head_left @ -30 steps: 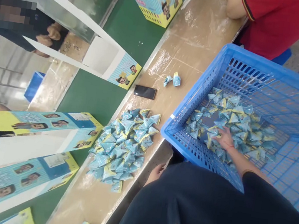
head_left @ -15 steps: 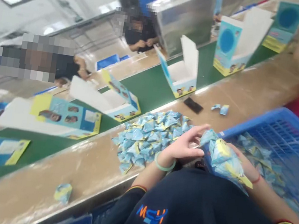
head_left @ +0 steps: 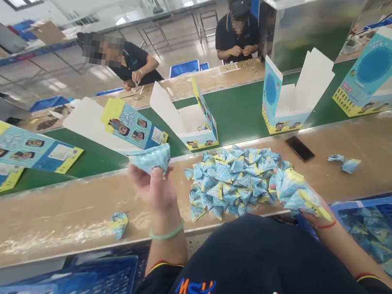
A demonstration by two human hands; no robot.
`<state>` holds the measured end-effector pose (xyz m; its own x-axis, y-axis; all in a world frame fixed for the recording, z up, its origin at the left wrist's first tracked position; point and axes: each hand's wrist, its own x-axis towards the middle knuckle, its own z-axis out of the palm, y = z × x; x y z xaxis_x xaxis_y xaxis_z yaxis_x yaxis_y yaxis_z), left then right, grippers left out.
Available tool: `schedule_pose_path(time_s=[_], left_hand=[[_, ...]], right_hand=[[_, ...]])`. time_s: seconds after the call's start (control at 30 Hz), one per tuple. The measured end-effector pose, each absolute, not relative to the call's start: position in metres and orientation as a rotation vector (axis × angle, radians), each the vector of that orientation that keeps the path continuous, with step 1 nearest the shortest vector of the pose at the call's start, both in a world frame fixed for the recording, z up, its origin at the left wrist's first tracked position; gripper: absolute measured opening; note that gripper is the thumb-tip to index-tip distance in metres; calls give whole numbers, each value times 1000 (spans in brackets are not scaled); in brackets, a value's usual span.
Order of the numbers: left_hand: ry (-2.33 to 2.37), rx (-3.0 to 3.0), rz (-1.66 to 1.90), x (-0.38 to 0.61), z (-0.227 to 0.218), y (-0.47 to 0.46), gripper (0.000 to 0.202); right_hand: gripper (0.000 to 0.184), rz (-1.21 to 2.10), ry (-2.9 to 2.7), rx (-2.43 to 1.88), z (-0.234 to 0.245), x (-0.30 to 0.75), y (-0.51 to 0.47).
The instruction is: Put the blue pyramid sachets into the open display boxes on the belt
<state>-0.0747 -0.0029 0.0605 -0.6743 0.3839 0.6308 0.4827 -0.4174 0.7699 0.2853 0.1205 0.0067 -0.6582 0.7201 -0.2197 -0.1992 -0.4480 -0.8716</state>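
My left hand (head_left: 155, 187) is raised over the brown bench, its thumb and fingers closed around a light-blue foil packet (head_left: 152, 157). My right hand (head_left: 315, 209), mostly covered by what it carries, holds a bunch of blue-and-yellow packets (head_left: 293, 188) at the bench's front edge. Between the two hands lies a heap of the same pyramid-shaped packets (head_left: 229, 181). One crumpled packet (head_left: 118, 225) sits alone on the bench, below and left of my left hand. Just beyond that hand stands an open printed carton (head_left: 136, 126) on the green strip.
Further open cartons (head_left: 279, 105) line the green belt (head_left: 236, 123). A dark phone (head_left: 299, 148) and two loose packets (head_left: 350, 165) lie right of the heap. Blue crates stand at right (head_left: 386, 205) and below left (head_left: 105, 281). Two people work across the belt.
My left hand has moved left, away from my right hand, and now grips a packet. My right hand still holds its bunch, now nearer the heap. The camera view has shifted.
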Motion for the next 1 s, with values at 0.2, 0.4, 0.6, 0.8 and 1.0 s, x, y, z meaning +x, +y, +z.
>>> schedule_pose_path(time_s=[0.2,0.4,0.6,0.8,1.0], left_hand=[[-1553,-1359,-2109,-79,51,6,39],[-2009,-1999,-1709,-44,-2,69,38],[-2424,-2144,-1508,-26,-27,97,63],[-2343,-2256,-1733,1,25,108,75],[-1866,-2832,-1699,41,53,123,55]], right_hand=[[63,2055,-966,-833,19,272,127],[58,1998,-955,-845,13,279,149],[64,2073,-928,-908,9,280,166],[73,2214,-996,-925,-2,280,178],[87,2522,-1142,-640,-2,273,181]])
